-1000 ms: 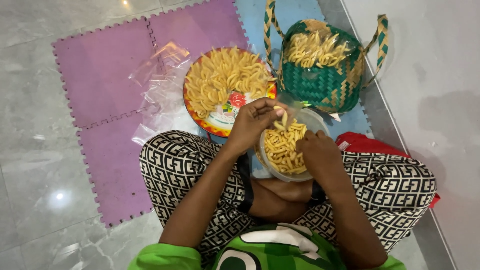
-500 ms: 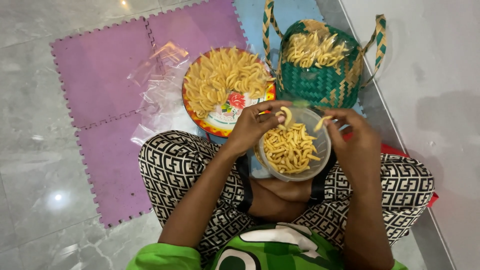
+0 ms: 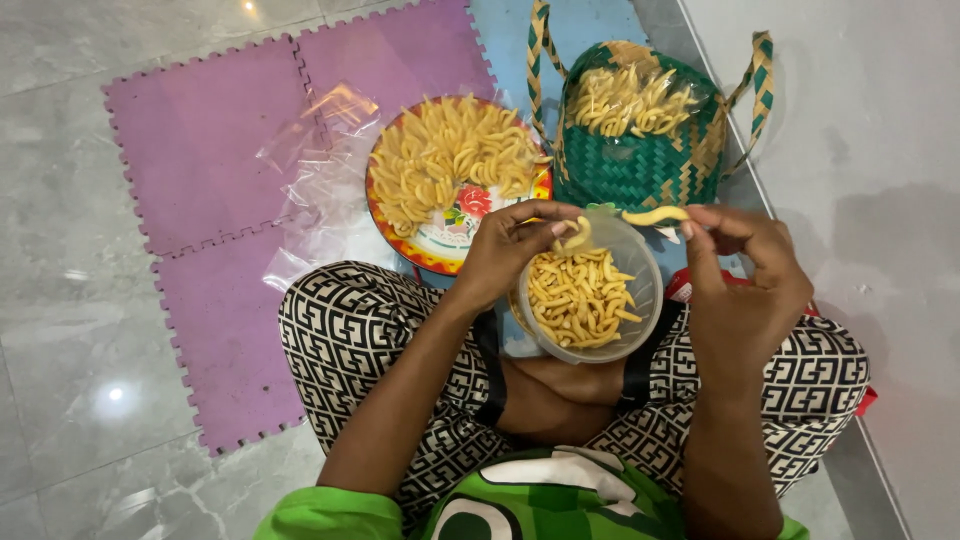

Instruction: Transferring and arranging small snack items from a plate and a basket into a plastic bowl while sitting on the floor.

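Note:
A clear round container of yellow snack sticks rests in my lap. My left hand grips its left rim and pinches one curled stick over it. My right hand is raised at the container's right side, holding a single yellow snack stick by one end above the rim. Beyond the container, a round red-rimmed plate heaped with the same sticks sits on the floor mat.
A green woven basket with striped handles holds a bag of more sticks at the top right. Crumpled clear plastic bags lie left of the plate on purple foam mats. Grey tile floor surrounds them; a white wall runs along the right.
My right hand lifted out of the container and moved right, now holding one stick above the rim. My left hand stays on the container's left rim.

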